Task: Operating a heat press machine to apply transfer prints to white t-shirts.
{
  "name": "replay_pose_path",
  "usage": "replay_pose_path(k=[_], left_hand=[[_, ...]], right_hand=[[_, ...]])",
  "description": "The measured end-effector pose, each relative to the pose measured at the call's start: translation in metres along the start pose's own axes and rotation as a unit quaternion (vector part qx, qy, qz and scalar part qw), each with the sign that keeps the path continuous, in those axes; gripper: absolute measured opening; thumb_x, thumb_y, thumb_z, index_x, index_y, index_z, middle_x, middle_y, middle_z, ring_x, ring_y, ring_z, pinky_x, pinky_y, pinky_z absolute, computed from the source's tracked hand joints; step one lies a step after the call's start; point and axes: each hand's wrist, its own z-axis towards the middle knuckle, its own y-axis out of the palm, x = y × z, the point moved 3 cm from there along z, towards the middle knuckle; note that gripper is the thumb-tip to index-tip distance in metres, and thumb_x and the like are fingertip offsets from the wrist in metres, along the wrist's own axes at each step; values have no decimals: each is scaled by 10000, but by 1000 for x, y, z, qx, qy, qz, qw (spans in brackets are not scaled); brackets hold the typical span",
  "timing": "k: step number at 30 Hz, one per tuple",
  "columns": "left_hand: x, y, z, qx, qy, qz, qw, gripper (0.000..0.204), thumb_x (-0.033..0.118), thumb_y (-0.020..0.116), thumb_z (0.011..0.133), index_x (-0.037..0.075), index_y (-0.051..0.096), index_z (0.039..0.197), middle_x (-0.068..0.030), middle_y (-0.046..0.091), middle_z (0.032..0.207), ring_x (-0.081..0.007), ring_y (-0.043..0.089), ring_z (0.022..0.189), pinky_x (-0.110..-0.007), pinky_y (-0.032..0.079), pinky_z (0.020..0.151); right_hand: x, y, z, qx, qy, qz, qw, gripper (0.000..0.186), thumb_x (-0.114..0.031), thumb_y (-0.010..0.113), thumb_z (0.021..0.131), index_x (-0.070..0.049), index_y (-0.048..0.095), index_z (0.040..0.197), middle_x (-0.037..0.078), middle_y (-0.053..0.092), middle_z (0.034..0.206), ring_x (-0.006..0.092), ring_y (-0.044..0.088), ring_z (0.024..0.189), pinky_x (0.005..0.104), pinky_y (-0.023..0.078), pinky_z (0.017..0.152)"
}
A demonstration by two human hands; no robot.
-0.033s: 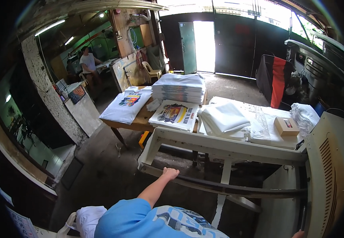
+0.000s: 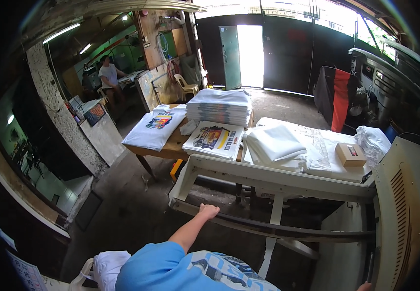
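My left hand [image 2: 208, 210] is closed on the dark rail [image 2: 248, 222] along the near side of a white metal machine frame [image 2: 277, 175]. My right hand [image 2: 364, 286] shows only at the lower right edge, beside a vertical metal rod [image 2: 369, 264]; its fingers are mostly hidden. Behind the frame, a wooden table [image 2: 147, 153] carries a printed white T-shirt [image 2: 147, 131], a tall stack of white sheets [image 2: 219, 109] and a printed stack [image 2: 212, 141]. Farther right lie loose white sheets [image 2: 270, 143] and a small tan box [image 2: 350, 155].
A beige vented panel [image 2: 399, 213] rises at right. A person [image 2: 108, 77] stands in a back room near a plastic chair [image 2: 187, 88]. Beyond are a dark gate with a bright doorway [image 2: 250, 56] and a red-and-black cover [image 2: 340, 99]. A white cloth bundle [image 2: 108, 269] sits at lower left.
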Motion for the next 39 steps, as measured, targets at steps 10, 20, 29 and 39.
replay_pose_path(k=[10,20,29,39], left_hand=[[17,-8,12,70,44,3,997,444,293,257,823,72,638,763,-145,614,868,-291,583,825,-442,353,742],[-21,9,-15,139,164,-41,976,345,318,323,881,83,570,831,-120,574,833,-309,527,854,-425,370,734],[-75,-2,-102,382,179,-257,870,275,161,499,781,26,514,1020,-167,459,1058,-330,432,1012,-410,330,883],[-254,16,-107,385,-130,-433,804,229,146,526,726,-7,586,885,-189,586,851,-310,563,814,-376,447,731]], right_hand=[[30,32,-18,403,81,-35,911,344,-290,363,872,-83,477,1122,206,471,1125,317,468,1045,460,427,812],[-213,94,-336,138,-558,173,800,461,-174,515,705,-7,449,1130,199,329,1270,343,239,1228,547,170,963],[-273,119,-567,-42,-766,171,618,474,-214,567,726,-42,438,1148,171,391,1221,302,382,1127,440,339,878],[-287,154,-645,-231,-719,-38,654,408,-489,401,813,-186,561,1036,41,486,1133,237,398,1087,465,232,869]])
